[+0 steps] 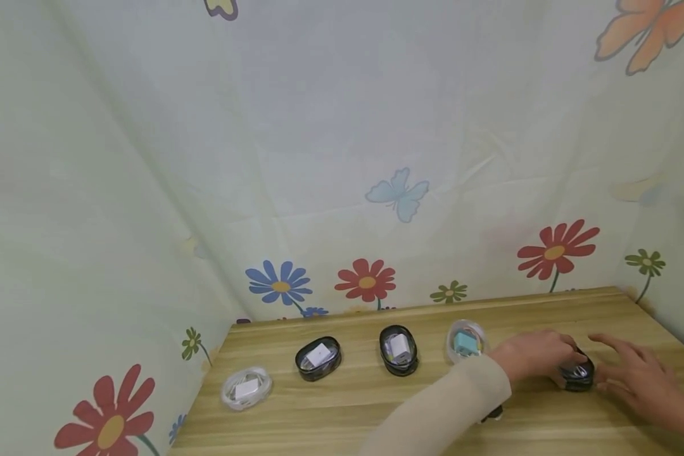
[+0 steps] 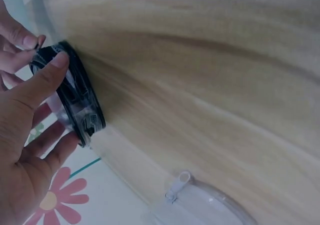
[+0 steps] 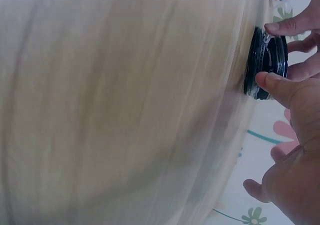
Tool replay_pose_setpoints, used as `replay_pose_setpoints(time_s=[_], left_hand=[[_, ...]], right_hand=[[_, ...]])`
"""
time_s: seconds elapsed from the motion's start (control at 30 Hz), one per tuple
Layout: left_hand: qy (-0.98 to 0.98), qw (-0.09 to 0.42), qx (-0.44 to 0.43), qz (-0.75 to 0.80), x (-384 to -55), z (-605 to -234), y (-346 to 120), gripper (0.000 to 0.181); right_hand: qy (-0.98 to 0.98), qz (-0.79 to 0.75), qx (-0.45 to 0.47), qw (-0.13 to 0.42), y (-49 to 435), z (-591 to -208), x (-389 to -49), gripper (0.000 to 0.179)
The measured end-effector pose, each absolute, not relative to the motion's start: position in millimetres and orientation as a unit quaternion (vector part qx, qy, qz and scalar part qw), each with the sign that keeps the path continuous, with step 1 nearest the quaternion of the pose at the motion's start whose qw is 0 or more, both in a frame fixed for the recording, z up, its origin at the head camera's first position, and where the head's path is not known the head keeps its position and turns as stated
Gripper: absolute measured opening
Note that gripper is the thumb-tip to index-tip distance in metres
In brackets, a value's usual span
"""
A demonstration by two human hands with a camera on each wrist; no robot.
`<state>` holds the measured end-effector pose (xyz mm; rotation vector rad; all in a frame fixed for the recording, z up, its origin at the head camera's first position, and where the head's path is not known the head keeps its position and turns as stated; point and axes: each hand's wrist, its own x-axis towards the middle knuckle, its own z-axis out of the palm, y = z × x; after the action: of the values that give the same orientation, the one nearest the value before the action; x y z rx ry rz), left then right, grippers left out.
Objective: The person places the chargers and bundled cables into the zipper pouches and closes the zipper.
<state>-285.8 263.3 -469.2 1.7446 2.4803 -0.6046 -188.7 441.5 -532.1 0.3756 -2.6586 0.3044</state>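
Note:
A small black-edged clear zip case point(image 1: 579, 375) is between the two hands near the right end of the wooden table. My left hand point(image 1: 538, 356) grips it from the left. In the left wrist view the left thumb point(image 2: 52, 72) lies across the dark case point(image 2: 80, 95), with fingers round its far side. My right hand point(image 1: 638, 383) is spread at the case's right side. Its fingertips touch the end of the case. Seen from the right wrist, one right fingertip point(image 3: 265, 80) rests on the case point(image 3: 270, 55), near a small zip pull; other fingers stand apart.
Along the table point(image 1: 342, 418) lie a clear case with a white charger point(image 1: 246, 387), two black-edged cases point(image 1: 318, 358) with white plugs, and a clear case with a teal plug point(image 1: 465, 342). A dark item point(image 1: 493, 415) is partly hidden by the left sleeve. Flowered cloth point(image 1: 319, 190) hangs behind.

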Motion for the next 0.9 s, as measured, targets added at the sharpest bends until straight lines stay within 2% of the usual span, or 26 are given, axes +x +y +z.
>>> replay_pose_setpoints(time_s=[0.13, 0.37, 0.53, 0.63, 0.73, 0.9], left_hand=[[0.822, 0.012, 0.535, -0.194, -283, -472, 264, 0.068], [0.820, -0.039, 0.517, -0.240, -283, -477, 256, 0.074], [0.804, -0.053, 0.545, -0.234, -282, -480, 246, 0.081], [0.785, -0.057, 0.583, -0.202, -285, -483, 239, 0.078], [0.772, -0.055, 0.606, -0.185, -289, -488, 235, 0.070], [0.771, -0.052, 0.607, -0.186, -287, -487, 234, 0.060]], right_hand=[[-0.956, 0.121, 0.129, 0.234, 441, -534, -189, 0.044], [-0.976, 0.101, 0.067, 0.182, 450, -529, -201, 0.027], [-0.975, 0.076, 0.058, 0.199, 455, -525, -213, 0.024], [-0.971, 0.061, 0.074, 0.221, 456, -522, -221, 0.016], [-0.974, 0.046, 0.075, 0.210, 457, -521, -226, 0.004], [-0.979, 0.017, 0.069, 0.189, 461, -526, -230, 0.005]])
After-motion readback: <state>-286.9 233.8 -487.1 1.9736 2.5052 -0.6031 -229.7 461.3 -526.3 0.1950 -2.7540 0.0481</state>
